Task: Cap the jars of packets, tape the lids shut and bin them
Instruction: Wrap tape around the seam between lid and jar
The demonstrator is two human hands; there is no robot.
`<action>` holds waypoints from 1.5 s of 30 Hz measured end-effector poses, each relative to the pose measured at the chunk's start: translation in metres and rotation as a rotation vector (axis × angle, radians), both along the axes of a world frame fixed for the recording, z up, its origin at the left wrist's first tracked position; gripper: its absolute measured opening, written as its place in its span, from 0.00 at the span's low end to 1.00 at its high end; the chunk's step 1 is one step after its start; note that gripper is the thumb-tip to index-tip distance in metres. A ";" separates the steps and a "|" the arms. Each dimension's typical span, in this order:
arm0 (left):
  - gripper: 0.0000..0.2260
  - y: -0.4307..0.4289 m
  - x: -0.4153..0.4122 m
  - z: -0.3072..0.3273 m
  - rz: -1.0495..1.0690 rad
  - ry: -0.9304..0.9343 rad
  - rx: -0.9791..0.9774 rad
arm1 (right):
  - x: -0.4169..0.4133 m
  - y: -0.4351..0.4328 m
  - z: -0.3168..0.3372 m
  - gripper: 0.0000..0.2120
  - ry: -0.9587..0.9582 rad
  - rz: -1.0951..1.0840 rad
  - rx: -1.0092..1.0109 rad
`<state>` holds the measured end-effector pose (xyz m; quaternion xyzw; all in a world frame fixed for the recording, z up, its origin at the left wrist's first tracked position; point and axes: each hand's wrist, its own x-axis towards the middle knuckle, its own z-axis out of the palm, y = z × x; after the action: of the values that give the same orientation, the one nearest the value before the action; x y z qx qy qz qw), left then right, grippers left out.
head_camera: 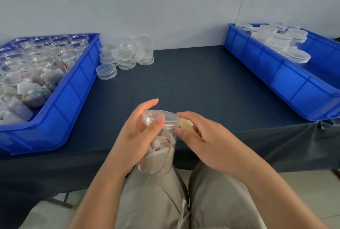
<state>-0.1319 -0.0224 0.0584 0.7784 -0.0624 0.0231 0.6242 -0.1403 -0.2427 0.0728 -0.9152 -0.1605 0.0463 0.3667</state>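
Dark navy cloth-covered table [193,81] against a pale wall; two blue plastic crates on it, seated person's lap below the near edge.

Item: clear plastic jar of white paper packets [159,142], lid [161,117] seated on top. Held over the lap at the table's near edge, between both hands; long axis roughly upright, top leaning away from the person.

Left hand [137,136]: wrapped around the jar's left side, thumb on the lid rim, gripping.

Right hand [200,134]: touching the jar's right side at the lid, fingers pinching a small yellowish strip [186,125], probably tape, just beside the rim.

Left blue crate [73,88]: open jars of packets. Loose clear lids [127,53] stacked beside it.

Right blue crate [276,74]: capped jars; lies well to the right, nearer the right hand.

Judgement: taping comes next; it depends on the strip meeting the lid seam.
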 end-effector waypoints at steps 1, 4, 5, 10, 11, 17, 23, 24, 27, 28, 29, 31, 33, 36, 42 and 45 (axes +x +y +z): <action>0.33 -0.003 0.000 -0.002 0.006 -0.012 0.009 | 0.001 0.003 -0.003 0.24 -0.010 -0.023 0.016; 0.35 -0.009 0.003 -0.003 0.094 -0.062 0.078 | 0.000 0.006 -0.006 0.27 0.000 -0.044 0.057; 0.34 -0.009 0.004 -0.002 0.115 -0.070 0.098 | 0.000 0.005 -0.005 0.28 0.014 -0.031 0.061; 0.31 0.000 0.007 0.002 0.111 -0.055 0.101 | 0.002 -0.010 0.007 0.23 0.018 0.057 -0.009; 0.30 0.002 0.007 0.002 0.104 -0.032 0.070 | 0.002 -0.011 0.010 0.19 0.002 0.069 -0.019; 0.29 0.009 0.003 0.008 0.030 0.203 -0.248 | 0.009 -0.024 0.026 0.13 -0.035 0.128 -0.093; 0.38 0.009 0.000 0.007 -0.087 0.215 -0.349 | 0.013 -0.017 0.027 0.09 -0.080 0.168 -0.097; 0.38 0.009 0.001 0.007 -0.085 0.190 -0.336 | 0.011 -0.014 0.026 0.09 -0.095 0.157 -0.085; 0.39 0.008 0.002 0.007 -0.066 0.123 -0.269 | 0.008 -0.006 0.023 0.09 -0.168 0.109 -0.068; 0.39 0.008 0.002 0.008 -0.054 0.102 -0.235 | 0.007 -0.004 0.021 0.09 -0.187 0.088 -0.080; 0.38 0.007 0.001 0.009 -0.037 0.079 -0.187 | 0.008 -0.002 0.019 0.09 -0.200 0.058 -0.110; 0.34 0.003 -0.001 0.009 0.032 0.003 -0.027 | 0.008 0.001 0.015 0.10 -0.229 -0.008 -0.228; 0.30 -0.006 -0.004 0.008 0.159 -0.137 0.227 | 0.009 0.008 0.010 0.12 -0.249 -0.056 -0.382; 0.26 -0.023 -0.013 0.005 0.290 -0.287 0.483 | 0.016 0.014 0.003 0.08 -0.232 -0.115 -0.497; 0.25 -0.028 -0.028 0.014 0.277 -0.175 0.375 | 0.049 0.023 -0.017 0.13 -0.231 -0.232 -0.669; 0.30 -0.040 -0.056 0.019 -0.026 -0.122 0.147 | 0.086 -0.006 -0.018 0.08 -0.223 -0.383 -0.659</action>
<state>-0.1880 -0.0626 0.0777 0.8184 -0.1120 0.0576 0.5607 -0.0547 -0.2487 0.0552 -0.9967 -0.0022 -0.0734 0.0356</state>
